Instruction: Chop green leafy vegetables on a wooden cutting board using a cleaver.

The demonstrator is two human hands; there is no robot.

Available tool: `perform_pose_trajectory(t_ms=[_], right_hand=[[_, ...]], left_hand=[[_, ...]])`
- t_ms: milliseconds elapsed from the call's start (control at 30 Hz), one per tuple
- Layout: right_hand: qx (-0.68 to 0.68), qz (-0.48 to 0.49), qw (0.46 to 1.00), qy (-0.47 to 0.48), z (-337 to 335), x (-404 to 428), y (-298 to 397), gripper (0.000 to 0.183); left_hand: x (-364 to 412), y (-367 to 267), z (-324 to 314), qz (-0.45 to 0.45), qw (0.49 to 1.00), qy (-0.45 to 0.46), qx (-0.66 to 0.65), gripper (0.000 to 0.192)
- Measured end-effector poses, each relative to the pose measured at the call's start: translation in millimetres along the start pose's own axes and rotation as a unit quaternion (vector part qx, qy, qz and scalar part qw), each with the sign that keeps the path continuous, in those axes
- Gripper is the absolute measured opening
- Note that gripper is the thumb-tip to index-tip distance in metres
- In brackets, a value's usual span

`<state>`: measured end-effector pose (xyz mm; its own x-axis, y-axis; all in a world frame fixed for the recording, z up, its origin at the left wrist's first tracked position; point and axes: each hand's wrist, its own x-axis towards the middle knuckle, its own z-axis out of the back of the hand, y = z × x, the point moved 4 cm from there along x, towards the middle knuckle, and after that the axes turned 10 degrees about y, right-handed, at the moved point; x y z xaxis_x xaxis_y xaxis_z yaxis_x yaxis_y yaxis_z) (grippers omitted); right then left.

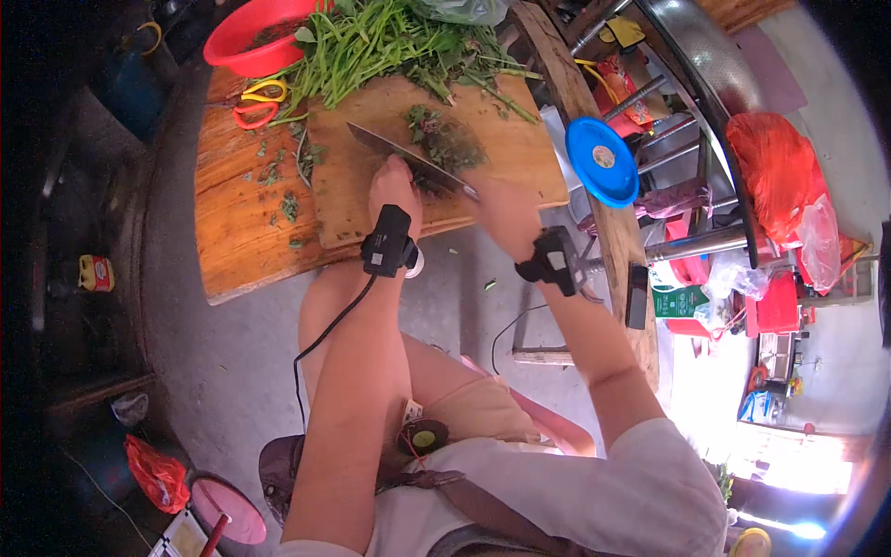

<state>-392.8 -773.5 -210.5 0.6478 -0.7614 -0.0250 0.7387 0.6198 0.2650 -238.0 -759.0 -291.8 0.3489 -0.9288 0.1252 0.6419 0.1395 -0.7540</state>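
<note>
My right hand (pixel 507 214), somewhat blurred, grips a kitchen knife (pixel 433 169) by the handle end. Its broad dark blade slants over a wooden cutting board (pixel 508 160), pointing to the upper left. On the near side of the blade, my left hand (pixel 395 186) is curled low over the board, knuckles close to the steel. What its fingers press or hold is hidden. Chopped leafy greens (pixel 456 145) lie in a loose pile just beyond the blade, and a few bits show beside my left hand.
Long-stemmed greens (pixel 369 49) heap across the board's far edge. Left of them are a red plastic basin (pixel 233 42) and scissors (pixel 257 115) with yellow and red handles. Leaf scraps dot the wooden table (pixel 237 230). A blue lid (pixel 603 161) and a dark phone-like object (pixel 636 297) rest on a wooden bench at right.
</note>
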Motion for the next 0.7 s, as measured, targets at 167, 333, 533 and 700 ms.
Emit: perform_pose_trajectory(t_ms=[167, 333, 533, 700], right_hand=[[0.061, -0.019, 0.997, 0.04, -4, 16, 6, 0.028], [0.133, 0.003, 0.99, 0.036, -4, 15, -9, 0.027], [0.145, -0.042, 0.988, 0.036, 11, -2, -19, 0.036], [0.102, -0.028, 0.993, 0.052, 25, -10, -16, 0.033]], left_hand=[[-2, 0, 3, 0.003, 1.0, 0.0, -0.022, 0.012], [-11, 6, 12, -0.027, 0.998, 0.001, 0.053, 0.016], [-18, 9, 20, 0.022, 0.994, 0.044, 0.102, 0.014], [-16, -1, 11, 0.042, 0.991, 0.075, 0.1, 0.011]])
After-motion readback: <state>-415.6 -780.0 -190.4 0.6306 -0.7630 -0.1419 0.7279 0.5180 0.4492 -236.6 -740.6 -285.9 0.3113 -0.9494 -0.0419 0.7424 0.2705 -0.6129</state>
